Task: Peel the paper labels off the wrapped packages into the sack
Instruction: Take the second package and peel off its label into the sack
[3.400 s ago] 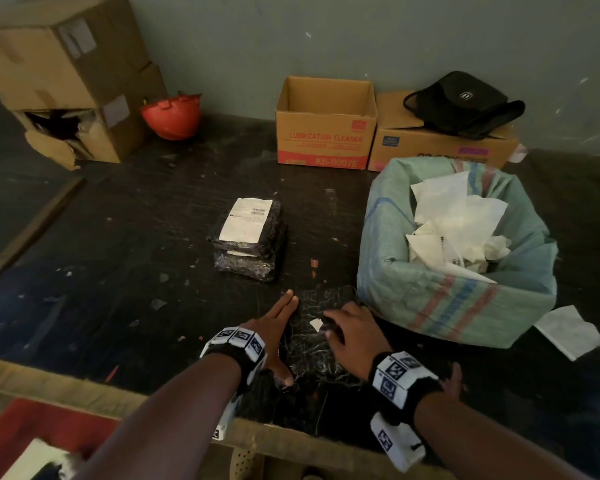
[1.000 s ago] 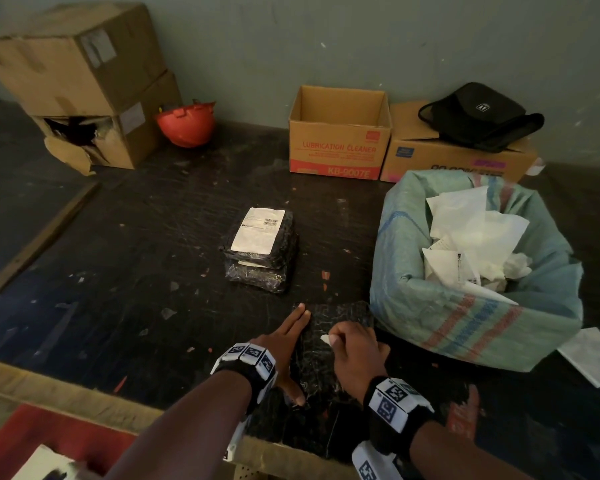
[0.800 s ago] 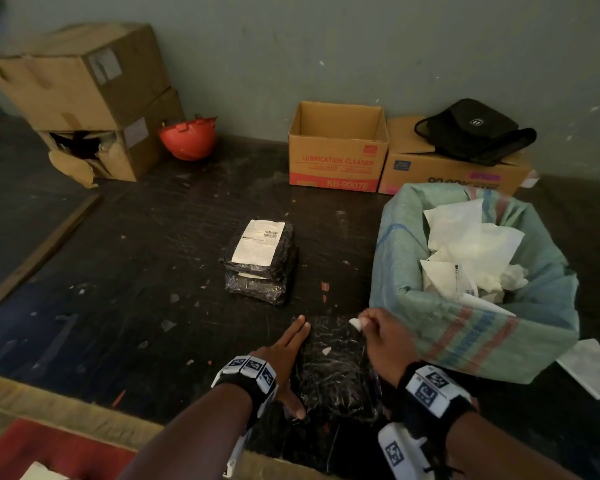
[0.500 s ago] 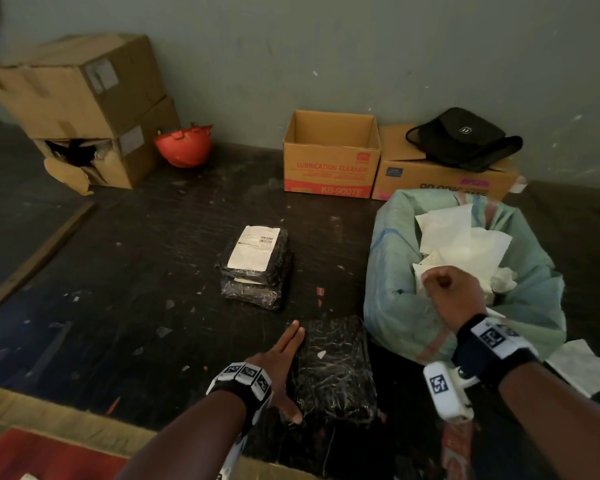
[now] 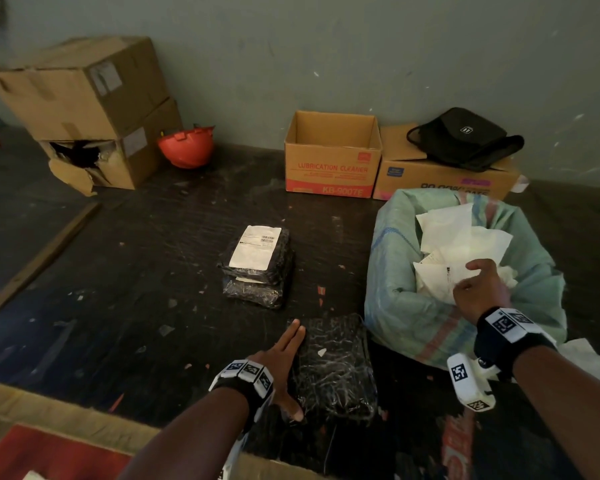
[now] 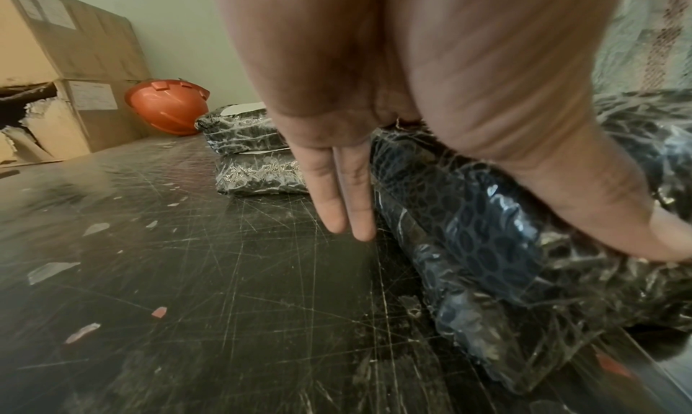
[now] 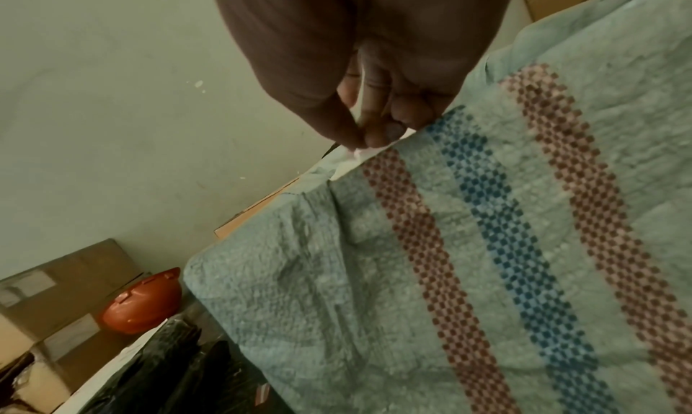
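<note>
The near package (image 5: pixel 335 367) is steadied on the table (image 5: pixel 136 271) by the left hand (image 5: pixel 281 368) — fingers straight, thumb across its edge. A small paper scrap (image 7: pixel 355 151) is pinched by the right hand (image 5: pixel 480 289) over the sack (image 5: pixel 399 306) — a labelled package (image 5: pixel 257 265) lies beyond.

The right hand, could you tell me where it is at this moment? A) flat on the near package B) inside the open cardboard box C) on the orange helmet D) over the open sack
D: the right hand is above the sack, over the white papers inside it.
</note>
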